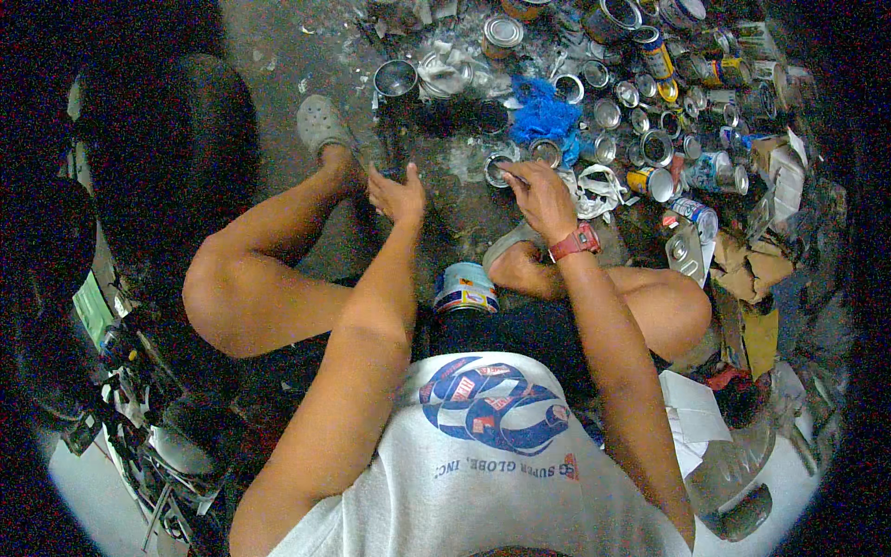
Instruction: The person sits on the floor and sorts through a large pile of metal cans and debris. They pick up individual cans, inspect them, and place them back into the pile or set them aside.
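Note:
My right hand (546, 197), with a red watch at the wrist, bends over a small open tin can (499, 171) on the floor. Its thumb and fingers are pinched together at the can's rim; whatever is between them is too small to name. My left hand (399, 195) is raised off to the left, fingers curled and thumb up, around something dark that I cannot make out. To the right hand's far side are another open tin (545, 152) and a crumpled blue plastic bag (548, 119). A labelled paint can (466, 286) stands between my legs.
Many tins and cans (655, 147) crowd the floor at the right, beside a white rag (599, 191). A dark-filled open can (396, 80) stands ahead. Torn cardboard (750, 265) lies by my right knee. A large dark round shape (209, 139) stands at left.

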The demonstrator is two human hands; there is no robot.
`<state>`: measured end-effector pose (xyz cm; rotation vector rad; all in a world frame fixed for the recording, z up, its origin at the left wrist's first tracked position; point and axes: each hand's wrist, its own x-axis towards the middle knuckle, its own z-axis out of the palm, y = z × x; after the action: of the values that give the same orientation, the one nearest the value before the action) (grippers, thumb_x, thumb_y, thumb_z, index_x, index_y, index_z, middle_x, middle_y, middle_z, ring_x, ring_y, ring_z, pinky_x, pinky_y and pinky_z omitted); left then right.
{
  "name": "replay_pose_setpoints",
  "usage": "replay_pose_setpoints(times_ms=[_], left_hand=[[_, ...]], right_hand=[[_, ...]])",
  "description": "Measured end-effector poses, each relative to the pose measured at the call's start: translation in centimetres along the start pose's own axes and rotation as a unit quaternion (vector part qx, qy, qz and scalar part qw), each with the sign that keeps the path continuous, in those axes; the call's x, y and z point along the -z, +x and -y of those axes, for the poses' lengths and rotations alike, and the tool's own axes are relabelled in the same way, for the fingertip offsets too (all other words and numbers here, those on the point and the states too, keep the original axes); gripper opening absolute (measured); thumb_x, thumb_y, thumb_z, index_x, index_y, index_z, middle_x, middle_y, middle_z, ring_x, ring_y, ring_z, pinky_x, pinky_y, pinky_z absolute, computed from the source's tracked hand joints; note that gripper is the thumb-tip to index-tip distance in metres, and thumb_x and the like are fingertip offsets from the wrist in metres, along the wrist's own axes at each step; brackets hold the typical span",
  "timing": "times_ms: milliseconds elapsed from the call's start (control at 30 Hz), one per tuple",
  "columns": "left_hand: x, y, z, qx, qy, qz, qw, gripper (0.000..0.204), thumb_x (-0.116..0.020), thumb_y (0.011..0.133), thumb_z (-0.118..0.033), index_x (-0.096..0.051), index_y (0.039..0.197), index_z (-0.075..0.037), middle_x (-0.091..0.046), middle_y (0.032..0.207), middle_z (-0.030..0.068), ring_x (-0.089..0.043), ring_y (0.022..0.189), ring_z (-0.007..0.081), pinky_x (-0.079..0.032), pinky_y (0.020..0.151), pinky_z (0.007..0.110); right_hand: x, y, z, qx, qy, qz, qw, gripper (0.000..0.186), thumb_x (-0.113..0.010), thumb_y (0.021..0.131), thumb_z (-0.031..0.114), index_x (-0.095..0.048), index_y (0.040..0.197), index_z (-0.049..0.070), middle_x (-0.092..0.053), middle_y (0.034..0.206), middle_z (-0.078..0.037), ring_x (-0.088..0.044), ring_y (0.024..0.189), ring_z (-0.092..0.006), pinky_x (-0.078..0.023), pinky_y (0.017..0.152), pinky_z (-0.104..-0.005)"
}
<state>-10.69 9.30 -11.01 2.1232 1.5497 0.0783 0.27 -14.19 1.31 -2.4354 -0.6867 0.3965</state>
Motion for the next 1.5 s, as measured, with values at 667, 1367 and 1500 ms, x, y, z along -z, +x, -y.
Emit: replay_pose_setpoints(times_ms=[667, 1367, 1500], left_hand=[[-2.7, -2.2, -17.9, -0.343, -0.031, 0.464, 0.816, 0.047, -0.064, 0.103, -0.045, -0.067, 0.139, -0.015, -0.068, 0.139, 0.0155, -0.067, 0.122, 0.0327, -0.052, 0.103, 0.044], [-3.8, -0.3, -25.1, -0.474, 0.071, 0.312, 0.82, 0.037, -0.082, 0.085, -0.047, -0.084, 0.103, -0.015, -0.079, 0.096, 0.0168, -0.077, 0.091, 0.034, -0.059, 0.085, 0.045], [-2.7, -0.3, -26.1, -0.448, 0.037, 0.332, 0.829, 0.028, -0.087, 0.082, -0.031, -0.083, 0.104, -0.014, -0.08, 0.096, 0.0135, -0.078, 0.089, 0.029, -0.059, 0.085, 0.042]], right_hand=[[-0.8, -0.7, -1.4, -0.084, -0.02, -0.056, 0.995, 0.024, -0.064, 0.099, 0.025, -0.078, 0.103, 0.006, -0.075, 0.102, -0.019, -0.067, 0.101, -0.0403, -0.052, 0.09, -0.0518], [-1.0, -1.4, -2.1, -0.042, 0.062, -0.044, 0.996, 0.023, -0.059, 0.097, 0.019, -0.077, 0.104, 0.007, -0.075, 0.101, -0.017, -0.066, 0.098, -0.0382, -0.049, 0.089, -0.0524], [-0.1, -1.6, -1.7, -0.067, 0.031, -0.011, 0.997, 0.025, -0.06, 0.098, 0.024, -0.079, 0.103, 0.009, -0.076, 0.101, -0.017, -0.067, 0.099, -0.0387, -0.05, 0.092, -0.052]])
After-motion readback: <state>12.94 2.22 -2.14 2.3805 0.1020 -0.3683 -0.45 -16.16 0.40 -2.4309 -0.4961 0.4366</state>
